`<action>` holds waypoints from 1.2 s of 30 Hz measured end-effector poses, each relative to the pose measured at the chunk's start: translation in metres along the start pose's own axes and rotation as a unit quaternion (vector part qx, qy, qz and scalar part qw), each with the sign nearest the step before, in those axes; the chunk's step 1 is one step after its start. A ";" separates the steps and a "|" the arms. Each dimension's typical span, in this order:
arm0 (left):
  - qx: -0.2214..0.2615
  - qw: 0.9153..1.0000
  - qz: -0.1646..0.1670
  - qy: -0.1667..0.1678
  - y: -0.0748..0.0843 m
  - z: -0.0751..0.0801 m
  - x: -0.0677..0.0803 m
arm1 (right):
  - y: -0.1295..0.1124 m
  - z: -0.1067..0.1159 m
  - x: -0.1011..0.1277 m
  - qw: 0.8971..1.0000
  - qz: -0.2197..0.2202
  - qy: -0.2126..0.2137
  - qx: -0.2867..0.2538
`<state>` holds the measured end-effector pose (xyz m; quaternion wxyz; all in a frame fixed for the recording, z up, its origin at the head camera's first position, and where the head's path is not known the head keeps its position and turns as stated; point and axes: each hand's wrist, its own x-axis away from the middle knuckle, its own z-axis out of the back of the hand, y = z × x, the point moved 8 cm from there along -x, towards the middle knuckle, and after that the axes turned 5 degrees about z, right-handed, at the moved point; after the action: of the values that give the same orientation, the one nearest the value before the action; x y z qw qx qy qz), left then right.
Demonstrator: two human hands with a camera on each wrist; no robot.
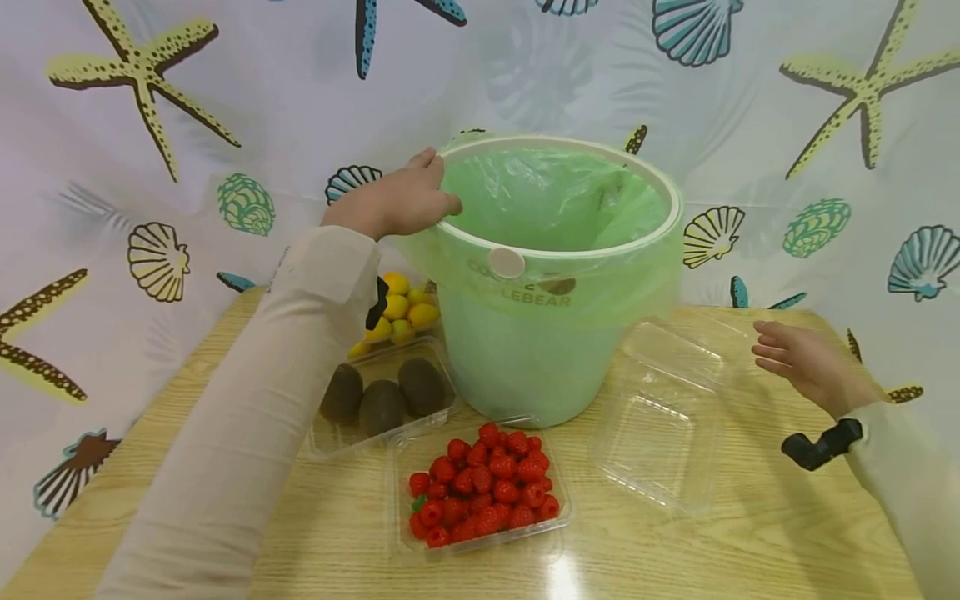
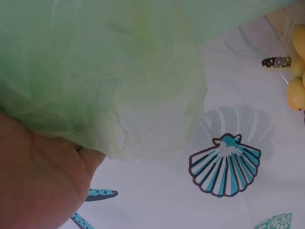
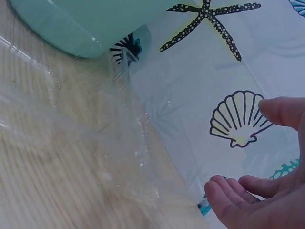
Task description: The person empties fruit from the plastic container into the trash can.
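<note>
A pale green trash can [image 1: 532, 358] stands upright on the table, lined with a thin green plastic bag [image 1: 555, 200] that folds down over its outside. A cream ring [image 1: 592, 150] runs round the top edge. My left hand [image 1: 397, 196] grips the can at the left of its rim, thumb over the edge; in the left wrist view the loose bag [image 2: 157, 109] hides its fingers. My right hand [image 1: 806, 362] hovers at the right with fingers extended and nothing in them. Near it lies an open clear plastic clamshell box [image 1: 652, 450], its lid leaning toward the can.
A clear tray of red raspberries [image 1: 483, 487] sits in front of the can. To its left are a tray with dark green avocados [image 1: 382, 408] and several small yellow fruits [image 1: 401, 308]. Behind hangs a white cloth [image 1: 465, 92] printed with shells and starfish. The table [image 1: 337, 533] is wood-grained.
</note>
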<state>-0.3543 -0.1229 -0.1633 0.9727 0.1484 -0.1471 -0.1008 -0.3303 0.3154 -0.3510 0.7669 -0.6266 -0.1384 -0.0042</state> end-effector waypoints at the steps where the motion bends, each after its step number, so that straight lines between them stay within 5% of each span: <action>1: 0.000 1.000 0.000 -0.001 0.000 0.000 0.000 | -0.005 0.000 -0.001 1.000 0.003 -0.001 0.005; 14: 0.003 1.000 0.001 -0.001 -0.002 -0.001 -0.001 | -0.073 -0.020 -0.012 0.999 0.036 0.003 -0.018; 23: 0.004 1.000 -0.002 -0.002 -0.001 -0.001 -0.003 | -0.108 -0.043 -0.016 0.998 0.047 -0.009 0.038; 36: 0.012 1.000 -0.008 0.010 0.001 0.000 -0.002 | -0.175 -0.081 -0.018 0.992 0.118 -0.013 0.035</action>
<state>-0.3564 -0.1211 -0.1631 0.9715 0.1620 -0.1375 -0.1054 -0.3625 0.1967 -0.2015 0.7817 -0.6111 -0.0736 0.1000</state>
